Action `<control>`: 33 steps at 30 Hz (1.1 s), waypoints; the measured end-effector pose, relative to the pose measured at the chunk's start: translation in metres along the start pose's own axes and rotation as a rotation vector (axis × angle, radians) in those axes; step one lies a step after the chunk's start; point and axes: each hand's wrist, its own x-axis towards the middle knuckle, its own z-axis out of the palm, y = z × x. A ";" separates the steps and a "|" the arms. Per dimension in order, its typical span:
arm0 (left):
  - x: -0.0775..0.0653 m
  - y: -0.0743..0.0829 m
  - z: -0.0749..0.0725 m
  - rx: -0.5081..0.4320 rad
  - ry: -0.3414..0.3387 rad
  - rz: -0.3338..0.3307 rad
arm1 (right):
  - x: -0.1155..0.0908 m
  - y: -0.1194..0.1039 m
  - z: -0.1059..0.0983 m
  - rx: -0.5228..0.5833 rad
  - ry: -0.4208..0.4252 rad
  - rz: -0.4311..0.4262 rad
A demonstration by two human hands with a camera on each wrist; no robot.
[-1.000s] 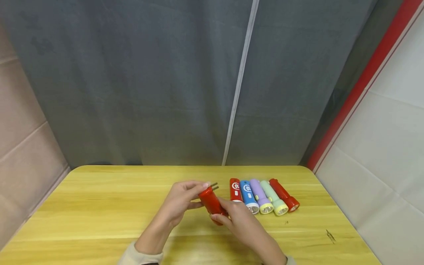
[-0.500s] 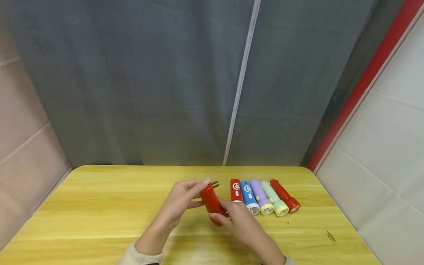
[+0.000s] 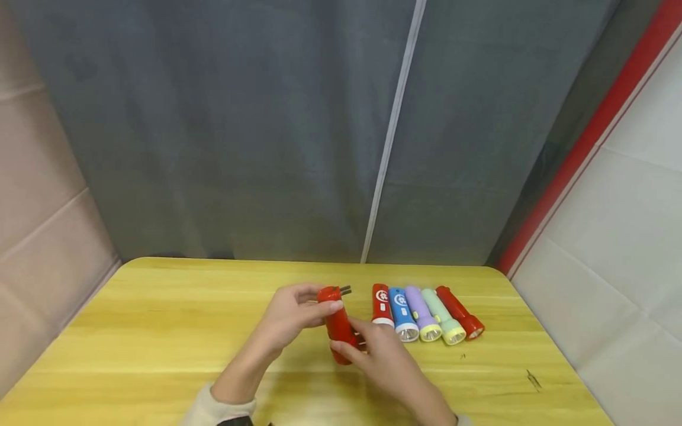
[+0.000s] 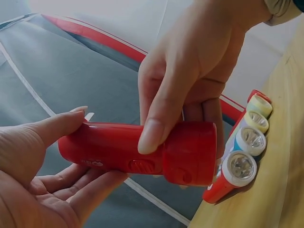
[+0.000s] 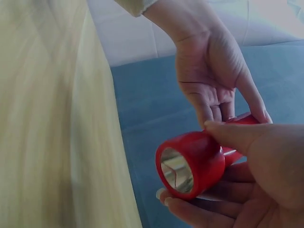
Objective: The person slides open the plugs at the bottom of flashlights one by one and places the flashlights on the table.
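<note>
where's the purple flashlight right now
In the head view, the purple flashlight lies on the right half of the table, between the blue flashlight and the pale green flashlight.

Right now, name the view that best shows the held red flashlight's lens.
The right wrist view: the silvery lens is turned largely toward that camera. The left wrist view shows the red flashlight side-on, lens hidden; the head view shows its prongs but no lens.

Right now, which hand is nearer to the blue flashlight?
The right hand. It is left of the blue flashlight, nearer the person; the left hand is farther left.
</note>
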 end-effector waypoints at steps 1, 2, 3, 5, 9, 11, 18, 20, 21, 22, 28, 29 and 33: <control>0.000 0.000 -0.001 0.005 0.000 0.001 | 0.000 -0.001 0.001 0.010 0.003 0.002; -0.001 0.000 -0.002 0.013 0.002 0.000 | -0.001 -0.001 0.003 0.019 0.004 0.005; -0.001 0.000 -0.003 0.022 0.004 0.000 | -0.002 -0.002 0.005 0.028 0.004 0.009; -0.002 -0.002 -0.005 0.031 0.009 -0.005 | -0.002 -0.002 0.010 0.056 0.002 0.027; -0.002 -0.009 -0.013 0.018 0.044 -0.030 | 0.001 -0.002 0.021 0.128 0.004 0.082; -0.002 -0.013 -0.017 0.009 0.059 -0.041 | 0.003 -0.003 0.028 0.151 0.007 0.112; -0.001 -0.030 -0.030 0.031 0.118 -0.088 | 0.011 -0.008 0.048 0.169 0.014 0.165; 0.000 -0.034 -0.033 0.041 0.142 -0.105 | 0.013 -0.008 0.053 0.172 0.016 0.178; 0.001 -0.036 -0.034 0.046 0.150 -0.114 | 0.014 -0.009 0.055 0.179 0.015 0.181; 0.001 -0.038 -0.035 0.053 0.156 -0.121 | 0.015 -0.009 0.057 0.180 0.014 0.186; 0.003 -0.045 -0.044 0.130 0.181 -0.134 | 0.021 -0.010 0.067 0.210 0.028 0.182; 0.003 -0.046 -0.045 0.151 0.184 -0.135 | 0.022 -0.010 0.069 0.212 0.030 0.182; 0.005 -0.049 -0.049 0.215 0.185 -0.148 | 0.025 -0.011 0.075 0.226 0.019 0.208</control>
